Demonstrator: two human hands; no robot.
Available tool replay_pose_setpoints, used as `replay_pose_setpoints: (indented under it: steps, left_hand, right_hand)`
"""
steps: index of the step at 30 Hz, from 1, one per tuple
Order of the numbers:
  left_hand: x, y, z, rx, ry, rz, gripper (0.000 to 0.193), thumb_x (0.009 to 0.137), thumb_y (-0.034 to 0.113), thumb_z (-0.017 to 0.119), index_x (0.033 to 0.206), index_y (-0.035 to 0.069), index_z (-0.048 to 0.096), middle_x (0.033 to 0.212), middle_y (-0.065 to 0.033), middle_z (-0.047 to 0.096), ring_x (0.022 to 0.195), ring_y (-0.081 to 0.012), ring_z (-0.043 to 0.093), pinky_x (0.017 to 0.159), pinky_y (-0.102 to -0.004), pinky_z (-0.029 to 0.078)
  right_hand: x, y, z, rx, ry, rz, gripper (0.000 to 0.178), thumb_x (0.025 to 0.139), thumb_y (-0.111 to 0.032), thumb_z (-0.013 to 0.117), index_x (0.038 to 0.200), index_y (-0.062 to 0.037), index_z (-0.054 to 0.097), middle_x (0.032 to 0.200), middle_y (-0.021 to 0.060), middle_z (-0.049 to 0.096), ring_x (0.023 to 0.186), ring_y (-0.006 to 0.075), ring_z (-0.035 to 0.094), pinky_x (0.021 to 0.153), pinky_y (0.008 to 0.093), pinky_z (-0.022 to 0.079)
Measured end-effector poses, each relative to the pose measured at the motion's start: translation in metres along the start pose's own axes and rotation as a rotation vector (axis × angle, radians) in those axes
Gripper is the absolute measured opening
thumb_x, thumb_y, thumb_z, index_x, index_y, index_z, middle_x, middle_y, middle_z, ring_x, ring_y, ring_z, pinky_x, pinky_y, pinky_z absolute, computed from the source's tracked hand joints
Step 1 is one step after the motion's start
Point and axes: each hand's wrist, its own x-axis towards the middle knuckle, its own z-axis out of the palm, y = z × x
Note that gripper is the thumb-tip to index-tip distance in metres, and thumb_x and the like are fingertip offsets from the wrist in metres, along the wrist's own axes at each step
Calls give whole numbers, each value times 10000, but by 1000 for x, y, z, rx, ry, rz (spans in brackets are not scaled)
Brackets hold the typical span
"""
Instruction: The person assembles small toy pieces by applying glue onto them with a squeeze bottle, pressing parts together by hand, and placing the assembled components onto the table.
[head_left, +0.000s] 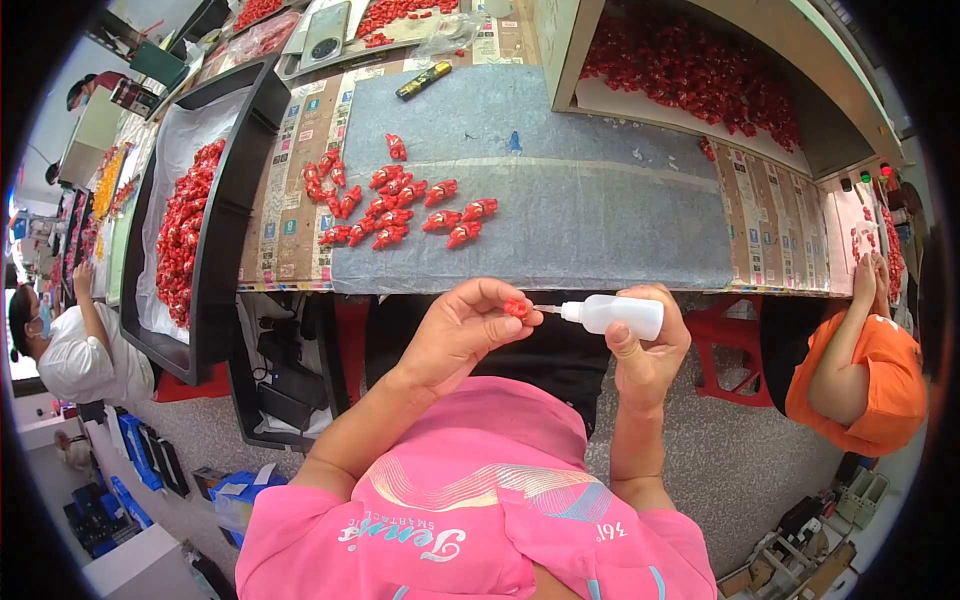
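Note:
Between the thumb and fingers of my left hand [468, 328] is a small red figurine [518, 308], held just off the table's front edge. My right hand [650, 345] grips a white squeeze bottle [615, 314] lying sideways, its thin nozzle pointing left at the figurine. Whether the tip touches the figurine I cannot tell. Beyond my hands, several loose red figurines [390, 200] lie scattered on the blue-grey mat [610, 225]. Farther back on the mat rests a black and yellow tube [423, 80].
A black tray [262, 120] heaped with red pieces [190, 220] stands at the left. At the back right, an open box [565, 70] holds many more. A phone [327, 32] lies at the back left. People sit on both sides, one in an orange shirt [865, 385].

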Motion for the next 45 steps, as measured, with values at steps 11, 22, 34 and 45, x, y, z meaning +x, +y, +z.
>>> replay_pose_setpoints:
  steps: [11, 22, 34, 45]
  left_hand:
    - [-1, 7, 4, -67, 18, -51, 217, 876, -9, 590, 1091, 18, 572, 1049, -107, 630, 976, -223, 642, 843, -317, 549]
    - [-1, 12, 4, -94, -29, -43, 199, 876, 17, 606, 1068, 29, 555, 1064, -154, 624, 969, -249, 648, 815, -325, 569]
    - [-2, 10, 5, -106, -72, -53, 241, 840, 68, 674, 1057, 56, 570, 1030, -127, 636, 899, -211, 661, 756, -302, 568]
    - [-3, 13, -7, -150, -50, -12, 216, 866, 47, 635, 1075, 47, 584, 1071, -117, 630, 927, -188, 641, 816, -304, 540]
  right_hand:
    - [59, 21, 15, -80, 94, 115, 364, 772, -114, 753, 1064, 4, 571, 912, 49, 625, 852, 133, 597, 760, 256, 481]
    - [94, 19, 13, -275, -91, -25, 355, 739, -47, 683, 1084, -16, 607, 1117, 142, 629, 1028, 226, 608, 875, 314, 475]
    - [250, 83, -7, -1001, -18, -369, 185, 778, -61, 623, 948, -80, 694, 946, 146, 631, 909, 330, 594, 793, 399, 484]
    - [244, 85, -16, -897, 2, -466, 175, 777, -36, 609, 942, -70, 657, 938, 161, 638, 855, 354, 612, 772, 394, 497]
